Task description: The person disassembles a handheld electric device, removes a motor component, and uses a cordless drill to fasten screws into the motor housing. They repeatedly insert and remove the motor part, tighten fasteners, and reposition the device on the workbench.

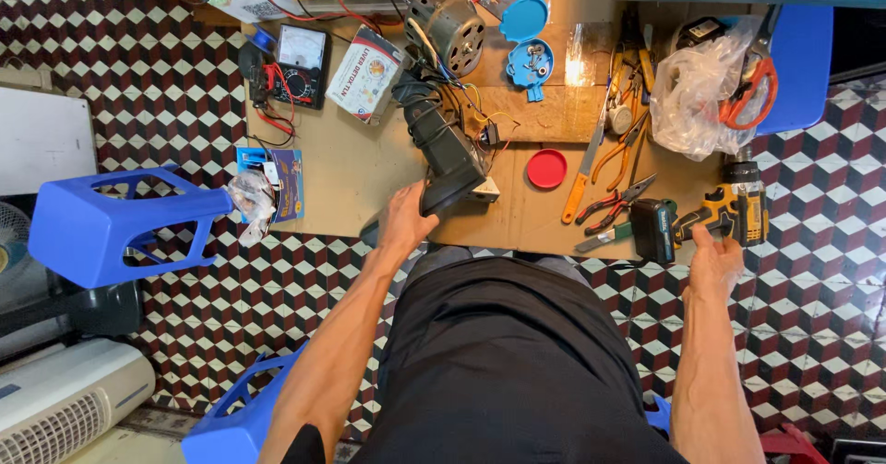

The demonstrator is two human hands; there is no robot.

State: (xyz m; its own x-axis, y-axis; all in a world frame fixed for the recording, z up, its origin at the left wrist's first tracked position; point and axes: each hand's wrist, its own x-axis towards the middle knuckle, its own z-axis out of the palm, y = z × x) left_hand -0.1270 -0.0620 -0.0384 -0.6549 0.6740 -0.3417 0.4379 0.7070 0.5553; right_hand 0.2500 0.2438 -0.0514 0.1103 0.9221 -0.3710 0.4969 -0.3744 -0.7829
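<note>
From the head camera I look straight down at my lap and a sheet of brown cardboard (pixel 369 173) laid over a red, white and black cube-patterned tiled floor (pixel 166 85). My left hand (pixel 404 219) is closed around the lower end of a black power-tool body (pixel 445 150), fingers wrapped on its handle near the cardboard's front edge; the tool's ribbed upper part points away from me, and thin coloured wires run from it toward a grey round electric motor (pixel 447 28) at the top. My right hand (pixel 715 259) sits at the right edge of the cardboard, fingers curled onto the grip of a yellow and black cordless drill (pixel 729 213); I cannot tell how firmly it grips. The drill lies on its side with a teal and black battery pack (pixel 653 228) at its base.

Between the two tools lie a red round plastic lid (pixel 546 168) and red-handled pliers (pixel 616 201), near the drill. A black analogue multimeter (pixel 297 69) with red leads rests at the upper left of the cardboard. A blue plastic stool (pixel 111 224) stands tipped on the floor to my left, well apart from the tool.
</note>
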